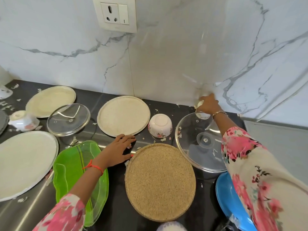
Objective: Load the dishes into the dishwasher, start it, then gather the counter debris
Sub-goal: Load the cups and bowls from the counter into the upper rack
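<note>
Our right hand [208,105], far right by wall: fingers grasping blurred white lump [199,103]. Our left hand [120,147] flat on tabletop [166,105], fingers released, beside brown plate [160,180].

Left hand [120,148]: palm down, fingers extended and slightly spread, low over the middle of the surface [116,197]; forearm bare below a floral sleeve [65,214]. Right arm: stretched towards the surface's back edge, with the right hand [209,105] knuckles up and its fingers curled round a small pale object [199,103], which is blurred.
</note>
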